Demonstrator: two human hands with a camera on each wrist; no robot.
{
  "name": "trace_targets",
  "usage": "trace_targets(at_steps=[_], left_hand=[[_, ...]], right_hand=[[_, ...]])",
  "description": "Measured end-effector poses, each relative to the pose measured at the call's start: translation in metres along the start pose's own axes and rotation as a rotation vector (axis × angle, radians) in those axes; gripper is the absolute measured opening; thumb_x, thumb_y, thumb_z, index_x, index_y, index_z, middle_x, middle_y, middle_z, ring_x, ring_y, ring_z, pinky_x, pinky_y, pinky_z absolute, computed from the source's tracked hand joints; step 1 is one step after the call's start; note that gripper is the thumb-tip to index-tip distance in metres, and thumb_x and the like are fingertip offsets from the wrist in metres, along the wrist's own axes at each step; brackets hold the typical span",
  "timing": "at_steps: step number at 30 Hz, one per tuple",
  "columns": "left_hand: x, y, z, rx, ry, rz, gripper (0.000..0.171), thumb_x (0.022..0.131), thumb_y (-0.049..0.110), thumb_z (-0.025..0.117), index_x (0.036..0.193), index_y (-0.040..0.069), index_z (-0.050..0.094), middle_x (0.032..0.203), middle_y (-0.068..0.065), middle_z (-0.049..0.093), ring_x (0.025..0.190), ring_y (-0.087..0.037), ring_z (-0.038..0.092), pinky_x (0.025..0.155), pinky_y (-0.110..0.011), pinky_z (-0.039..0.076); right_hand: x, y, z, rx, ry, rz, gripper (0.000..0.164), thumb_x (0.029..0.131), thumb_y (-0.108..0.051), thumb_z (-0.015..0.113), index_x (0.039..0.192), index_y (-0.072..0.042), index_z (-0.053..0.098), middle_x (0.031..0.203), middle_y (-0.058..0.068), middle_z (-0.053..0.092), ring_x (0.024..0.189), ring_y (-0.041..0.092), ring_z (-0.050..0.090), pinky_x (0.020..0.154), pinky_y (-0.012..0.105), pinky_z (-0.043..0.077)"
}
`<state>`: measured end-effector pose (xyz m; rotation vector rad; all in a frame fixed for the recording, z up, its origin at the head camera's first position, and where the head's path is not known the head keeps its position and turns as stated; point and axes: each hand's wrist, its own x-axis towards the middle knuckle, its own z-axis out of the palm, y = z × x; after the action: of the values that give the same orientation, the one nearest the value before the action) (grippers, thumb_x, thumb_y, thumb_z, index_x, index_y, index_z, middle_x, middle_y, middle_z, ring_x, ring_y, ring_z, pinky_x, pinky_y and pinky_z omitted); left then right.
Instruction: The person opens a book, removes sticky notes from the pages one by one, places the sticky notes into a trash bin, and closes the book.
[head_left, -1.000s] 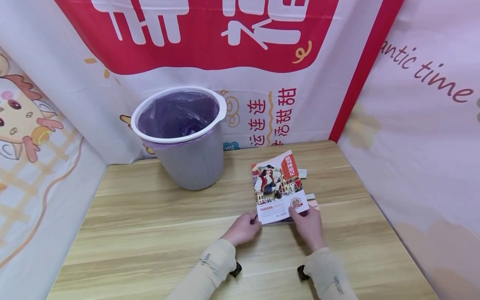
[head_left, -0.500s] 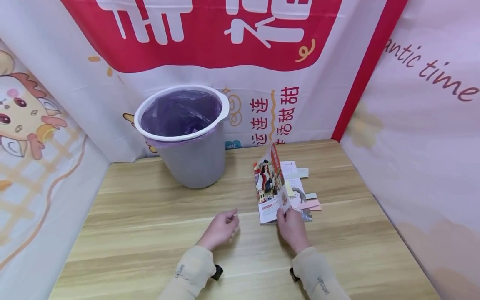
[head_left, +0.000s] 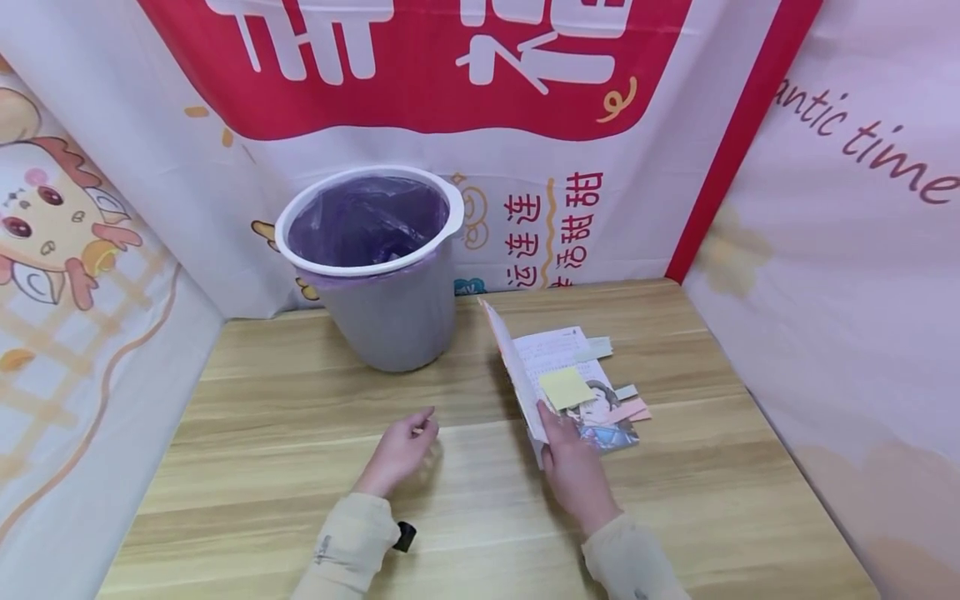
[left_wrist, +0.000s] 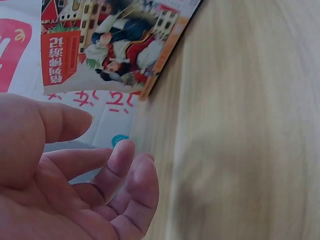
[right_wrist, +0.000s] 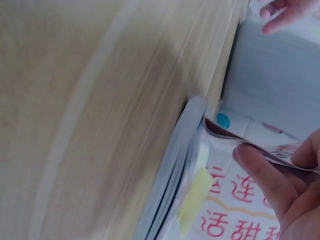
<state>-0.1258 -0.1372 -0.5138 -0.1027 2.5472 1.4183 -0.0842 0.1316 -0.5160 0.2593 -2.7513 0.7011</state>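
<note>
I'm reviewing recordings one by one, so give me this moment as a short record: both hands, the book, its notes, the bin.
Left hand: holds nothing, fingers loosely curled
Right hand: pinches the raised cover
Book: open on the table
Yellow note: inside the book
Paper tabs: projecting at right
Bin: gray, purple liner, left of the book

The book (head_left: 552,348) lies on the table (head_left: 465,517), beyond the right hand (head_left: 577,471). Its raised cover (head_left: 517,379) stands at the book's left side, between right thumb and fingers (right_wrist: 262,175). The sticky note (head_left: 566,389) sits on the book, just ahead of the right fingertips. Tabs (head_left: 632,410) jut past the book's right edge, to the right of those fingers. The left hand (head_left: 401,450) is left of the book, apart from it. The bin (head_left: 397,325) stands beyond the left fingers, with a liner (head_left: 363,221) inside.
</note>
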Motion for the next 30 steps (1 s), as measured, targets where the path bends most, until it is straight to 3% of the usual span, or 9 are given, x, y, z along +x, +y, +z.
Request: trace_targets(at_steps=[4, 8, 10, 15, 16, 21, 24, 27, 30], left_hand=[[0.001, 0.001, -0.01, 0.07, 0.049, 0.021, 0.051, 0.097, 0.032, 0.051, 0.142, 0.007, 0.053, 0.11, -0.007, 0.07, 0.084, -0.017, 0.065, 0.066, -0.024, 0.048], [0.001, 0.002, -0.018, 0.064, 0.073, 0.03, 0.052, 0.097, 0.033, 0.051, 0.143, 0.008, 0.052, 0.116, -0.009, 0.07, 0.088, -0.021, 0.067, 0.067, -0.025, 0.049], [0.001, 0.004, -0.023, 0.06, 0.074, 0.03, 0.054, 0.097, 0.035, 0.05, 0.144, 0.008, 0.051, 0.118, -0.011, 0.069, 0.091, -0.024, 0.067, 0.068, -0.025, 0.05], [0.001, 0.008, -0.034, 0.066, 0.078, 0.019, 0.058, 0.097, 0.039, 0.049, 0.147, 0.011, 0.046, 0.121, -0.01, 0.066, 0.098, -0.023, 0.064, 0.071, -0.024, 0.05], [0.002, 0.008, -0.037, 0.057, 0.08, 0.016, 0.058, 0.097, 0.038, 0.049, 0.148, 0.011, 0.045, 0.121, -0.01, 0.065, 0.097, -0.023, 0.063, 0.069, -0.024, 0.05], [0.006, 0.011, -0.043, 0.003, 0.097, 0.007, 0.056, 0.097, 0.034, 0.05, 0.148, 0.012, 0.046, 0.123, -0.013, 0.063, 0.1, -0.026, 0.063, 0.068, -0.024, 0.052], [0.008, 0.013, -0.046, -0.001, 0.101, 0.005, 0.054, 0.097, 0.033, 0.049, 0.147, 0.012, 0.047, 0.121, -0.013, 0.063, 0.1, -0.026, 0.062, 0.068, -0.024, 0.052], [0.011, 0.015, -0.048, 0.04, 0.116, 0.021, 0.053, 0.097, 0.032, 0.049, 0.146, 0.011, 0.049, 0.117, -0.012, 0.062, 0.1, -0.024, 0.062, 0.073, -0.024, 0.051], [0.015, 0.016, -0.048, 0.09, 0.129, 0.05, 0.051, 0.097, 0.03, 0.05, 0.144, 0.01, 0.051, 0.115, -0.011, 0.062, 0.1, -0.024, 0.062, 0.079, -0.027, 0.051]], right_hand=[[-0.01, -0.011, 0.002, -0.063, 0.044, -0.117, 0.062, 0.083, -0.011, 0.069, 0.142, -0.012, 0.053, 0.124, 0.012, 0.068, 0.108, 0.036, 0.068, 0.098, 0.05, 0.048], [-0.016, -0.021, 0.006, -0.123, 0.065, -0.232, 0.062, 0.08, -0.016, 0.072, 0.14, -0.014, 0.056, 0.123, 0.011, 0.069, 0.064, 0.021, 0.072, 0.07, 0.031, 0.057], [-0.017, -0.026, 0.01, -0.169, 0.087, -0.281, 0.061, 0.078, -0.022, 0.075, 0.136, -0.018, 0.06, 0.12, 0.011, 0.07, 0.057, 0.019, 0.069, 0.063, 0.029, 0.056], [-0.018, -0.038, 0.02, -0.25, 0.138, -0.395, 0.055, 0.075, -0.03, 0.078, 0.128, -0.024, 0.067, 0.111, 0.012, 0.074, 0.077, 0.021, 0.076, 0.058, 0.028, 0.056], [-0.018, -0.041, 0.022, -0.261, 0.14, -0.411, 0.053, 0.075, -0.031, 0.078, 0.127, -0.024, 0.068, 0.11, 0.012, 0.074, 0.077, 0.022, 0.076, 0.047, 0.026, 0.052], [-0.021, -0.061, 0.032, -0.33, 0.142, -0.447, 0.048, 0.077, -0.035, 0.075, 0.124, -0.025, 0.069, 0.107, 0.012, 0.075, 0.076, 0.021, 0.076, 0.041, 0.027, 0.049], [-0.022, -0.072, 0.041, -0.353, 0.143, -0.461, 0.047, 0.077, -0.037, 0.074, 0.122, -0.025, 0.07, 0.105, 0.014, 0.075, 0.075, 0.023, 0.076, 0.048, 0.03, 0.054], [-0.024, -0.081, 0.052, -0.386, 0.125, -0.478, 0.046, 0.076, -0.039, 0.074, 0.12, -0.025, 0.071, 0.105, 0.016, 0.075, 0.08, 0.027, 0.075, 0.07, 0.04, 0.059], [-0.025, -0.086, 0.062, -0.434, 0.069, -0.467, 0.042, 0.075, -0.04, 0.073, 0.115, -0.025, 0.073, 0.108, 0.015, 0.074, 0.091, 0.031, 0.074, 0.088, 0.055, 0.052]])
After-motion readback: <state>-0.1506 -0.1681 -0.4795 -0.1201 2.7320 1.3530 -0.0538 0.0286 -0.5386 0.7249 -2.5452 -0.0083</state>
